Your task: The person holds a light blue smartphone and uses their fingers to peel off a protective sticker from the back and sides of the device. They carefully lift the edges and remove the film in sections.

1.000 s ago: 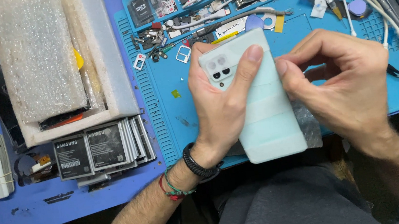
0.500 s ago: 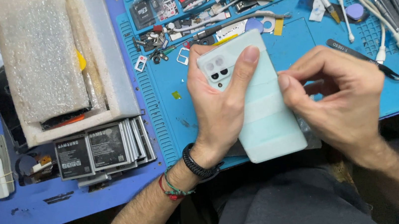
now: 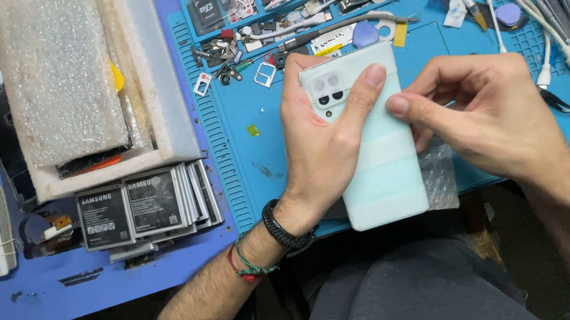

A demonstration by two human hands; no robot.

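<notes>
Plainly pale mint phone (image 3: 380, 163), back up, both hands gripping

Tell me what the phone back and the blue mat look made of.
Phone back: likely plastic, pale mint, with a soft satin sheen in bands rather than sharp glassy reflections. Mat: probably silicone or rubber, matte blue, with moulded ridges and shallow compartments.
</notes>
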